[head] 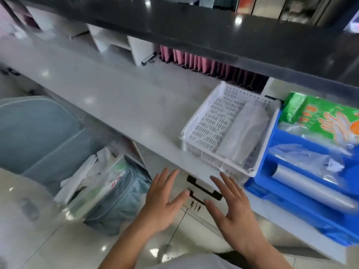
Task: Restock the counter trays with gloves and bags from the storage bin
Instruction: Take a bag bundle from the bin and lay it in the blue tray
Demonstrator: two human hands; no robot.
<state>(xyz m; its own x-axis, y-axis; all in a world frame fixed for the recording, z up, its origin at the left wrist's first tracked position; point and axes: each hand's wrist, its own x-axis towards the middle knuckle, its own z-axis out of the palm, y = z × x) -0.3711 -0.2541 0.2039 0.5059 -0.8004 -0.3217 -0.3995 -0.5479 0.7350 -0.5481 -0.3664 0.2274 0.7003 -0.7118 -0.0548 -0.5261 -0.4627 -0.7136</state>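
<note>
A white perforated tray [196, 131] sits on the grey counter and holds a flat stack of clear plastic bags [244, 133] along its right side. To its right stands a blue tray [275, 183] with a green pack of gloves [320, 119], loose clear bags [303, 156] and a grey roll [310, 189]. On the floor to the left, a grey-blue storage bin [120, 208] holds packs of bags [97, 183]. My left hand [161, 202] and my right hand [231, 206] hover open and empty in front of the counter's front edge.
A dark shelf [213, 35] overhangs the counter. Pink folders [194, 63] and white cubbies [116, 43] line the back. A drawer with a black handle [204, 188] sits under the counter edge. A grey-blue lid or chair [33, 131] stands at the left on the glossy floor.
</note>
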